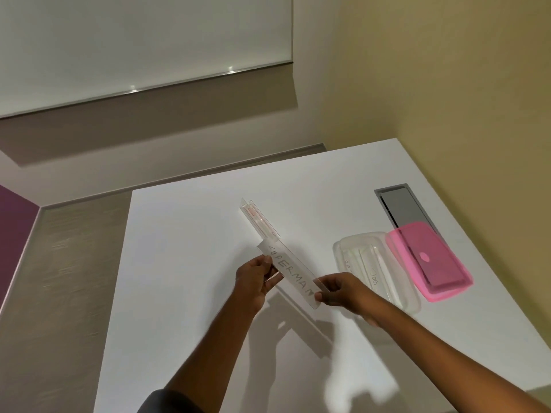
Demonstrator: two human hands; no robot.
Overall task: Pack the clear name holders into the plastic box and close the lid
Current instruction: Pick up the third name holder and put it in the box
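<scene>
I am observing both hands gripping one clear name holder (293, 277), lettered "SUPERMAN". It is hanging clear of the white table (185, 263) and casting a shadow below the grip.

The left hand (253, 281) is clamping the holder's far end, thumb on the lettered face and fingers curling behind. The right hand (337, 290) is pinching the near end between thumb and fingers.

Just beyond the left hand's grip, a second clear name holder (261, 219) is lying on the table, its near end meeting the held one. I cannot tell whether the two are touching.

Right of the right hand's grip, the clear plastic box (338, 251) is sitting open on the table. Holders with handwriting (372, 272) are lying inside it; I cannot tell how many. The pink lid (447, 281) is lying just beside the box on its far side from the grip, partly covering a grey metal hatch (396, 201) set in the table.

A dark sleeve (167, 400) is showing on the left arm.
</scene>
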